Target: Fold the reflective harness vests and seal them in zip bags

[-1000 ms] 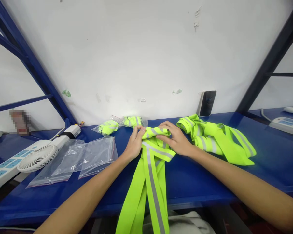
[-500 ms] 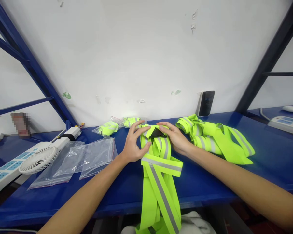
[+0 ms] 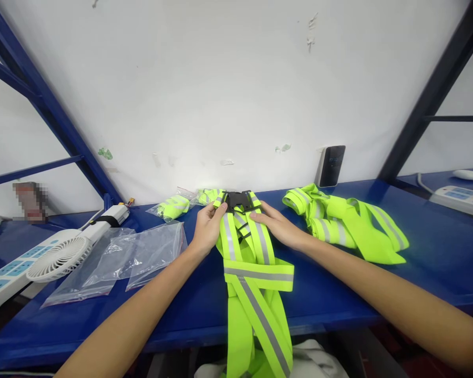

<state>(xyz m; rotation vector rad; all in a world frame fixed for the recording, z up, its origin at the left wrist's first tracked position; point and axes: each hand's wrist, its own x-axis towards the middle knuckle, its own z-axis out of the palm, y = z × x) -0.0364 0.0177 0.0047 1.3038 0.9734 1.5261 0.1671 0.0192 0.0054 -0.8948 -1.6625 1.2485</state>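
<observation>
A neon-yellow reflective vest made of straps with grey stripes lies over the table's front edge and hangs down toward me. At its top, a black side-release buckle faces up with both halves joined. My left hand pinches the strap at the buckle's left end, thumb on top. On the other side, my right hand grips the right strap just below the buckle, thumb on top and the other fingers hidden beneath.
On the blue table, more neon straps lie to the right. Clear plastic bags, a white fan and a power strip are at left. Two bagged neon bundles sit by the wall, left of a black-fronted device.
The strap tops have been turned and spread, so the black buckle now shows in full. Both hands have closed on the straps beside it.
</observation>
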